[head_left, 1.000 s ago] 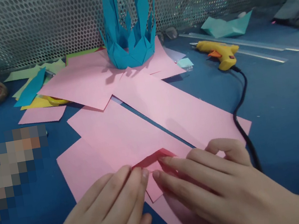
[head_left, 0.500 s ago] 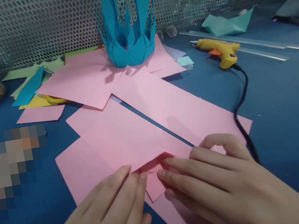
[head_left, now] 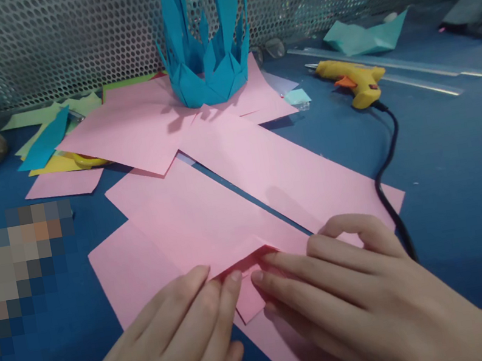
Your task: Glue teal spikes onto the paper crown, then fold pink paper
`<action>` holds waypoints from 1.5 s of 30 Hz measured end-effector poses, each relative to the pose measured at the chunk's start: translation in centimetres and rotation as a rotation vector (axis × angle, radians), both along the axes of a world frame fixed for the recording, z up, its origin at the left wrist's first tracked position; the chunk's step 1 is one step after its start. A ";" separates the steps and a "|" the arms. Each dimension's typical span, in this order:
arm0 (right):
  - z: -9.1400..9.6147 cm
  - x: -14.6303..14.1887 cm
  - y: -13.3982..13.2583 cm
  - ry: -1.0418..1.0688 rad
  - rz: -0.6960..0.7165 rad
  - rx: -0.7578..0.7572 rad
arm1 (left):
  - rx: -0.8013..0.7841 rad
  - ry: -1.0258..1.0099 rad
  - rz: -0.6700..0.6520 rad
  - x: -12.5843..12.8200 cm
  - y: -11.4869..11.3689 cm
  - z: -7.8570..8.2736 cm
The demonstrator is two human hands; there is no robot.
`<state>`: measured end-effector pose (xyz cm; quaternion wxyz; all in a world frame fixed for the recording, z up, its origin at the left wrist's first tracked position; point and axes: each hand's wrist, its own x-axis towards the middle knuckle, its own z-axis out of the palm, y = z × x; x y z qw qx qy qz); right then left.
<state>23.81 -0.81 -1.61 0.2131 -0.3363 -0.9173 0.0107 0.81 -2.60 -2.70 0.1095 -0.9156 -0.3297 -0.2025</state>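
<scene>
Both my hands lie flat on a long pink paper strip near the table's front edge. My left hand has its fingers stretched out, fingertips pressing a small folded corner of the strip. My right hand presses the same fold from the right, fingers extended and slightly spread. The fingertips of the two hands almost touch. More pink sheets lie under and behind the strip.
A blue folded paper crown stands at the back on pink sheets. A yellow glue gun lies at the right, its black cord running down beside my right hand. Glue sticks, teal paper, and coloured scraps lie around. A perforated metal wall is behind.
The raised flap of the pink strip has been pressed flatter. My fingertips have drawn closer together over the fold.
</scene>
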 end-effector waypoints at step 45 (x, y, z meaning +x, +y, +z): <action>0.6 0.2 1.0 -0.145 0.142 0.101 | 0.034 -0.117 0.056 -0.3 0.4 0.8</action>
